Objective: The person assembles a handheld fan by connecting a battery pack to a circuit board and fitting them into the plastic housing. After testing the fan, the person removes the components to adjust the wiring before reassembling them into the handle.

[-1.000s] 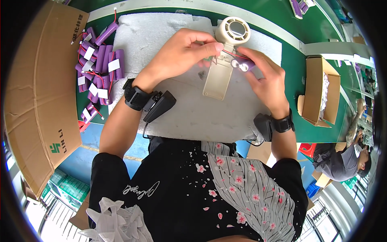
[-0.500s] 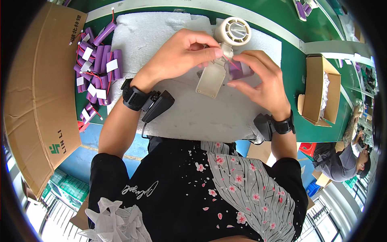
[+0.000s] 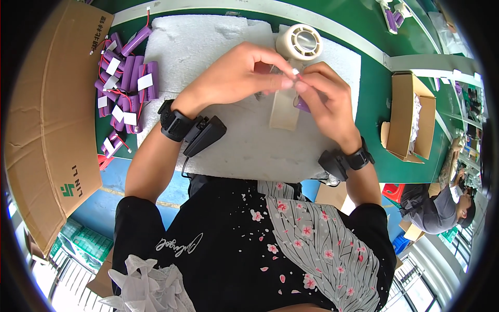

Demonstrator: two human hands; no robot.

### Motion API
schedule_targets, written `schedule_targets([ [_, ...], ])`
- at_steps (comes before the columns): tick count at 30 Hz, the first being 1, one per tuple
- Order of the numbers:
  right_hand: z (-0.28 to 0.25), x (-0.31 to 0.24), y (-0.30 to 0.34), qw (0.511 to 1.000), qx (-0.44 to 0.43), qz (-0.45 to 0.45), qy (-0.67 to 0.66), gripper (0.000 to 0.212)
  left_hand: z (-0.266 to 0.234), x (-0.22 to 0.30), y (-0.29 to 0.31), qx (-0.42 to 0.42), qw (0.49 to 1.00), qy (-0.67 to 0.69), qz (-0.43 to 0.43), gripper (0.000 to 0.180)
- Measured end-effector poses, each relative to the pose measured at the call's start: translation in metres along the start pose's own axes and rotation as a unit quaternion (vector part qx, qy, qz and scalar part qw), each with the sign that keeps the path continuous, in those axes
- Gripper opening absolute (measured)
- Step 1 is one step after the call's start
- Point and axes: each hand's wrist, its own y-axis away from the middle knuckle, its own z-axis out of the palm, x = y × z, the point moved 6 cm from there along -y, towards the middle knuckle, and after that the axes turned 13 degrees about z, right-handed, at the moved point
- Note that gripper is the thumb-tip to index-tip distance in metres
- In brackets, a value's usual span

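A cream handheld fan [image 3: 299,42] with a round, slotted head lies on a white foam sheet [image 3: 208,41]; its handle [image 3: 283,117] points toward me. Above the handle, my left hand [image 3: 252,73] is closed in a pinch at a small white wire connector [image 3: 296,72]. Fingertips almost touching it, my right hand [image 3: 330,96] pinches the thin red wire beside the connector. A purple battery cell [image 3: 301,104] shows partly below my right fingers, mostly hidden by them. The exact grip on the wire ends is too small to make out.
Several purple battery packs [image 3: 130,78] with red wires and white labels are heaped at the left, beside a large cardboard box [image 3: 52,119]. A small open carton [image 3: 408,117] with white pieces stands at the right. Another person [image 3: 434,208] sits at the far right.
My right hand has moved left and up to meet my left fingertips, its fingers closing onto the wire. The fan's handle has swung to point more directly toward me.
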Motion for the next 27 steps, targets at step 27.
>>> schedule_targets([
  [27, 0.01, -0.015, 0.003, 0.99, 0.027, -0.069, 0.12, 0.013, -0.005, 0.005, 0.002, -0.024, 0.999, 0.003, -0.04, 0.023],
])
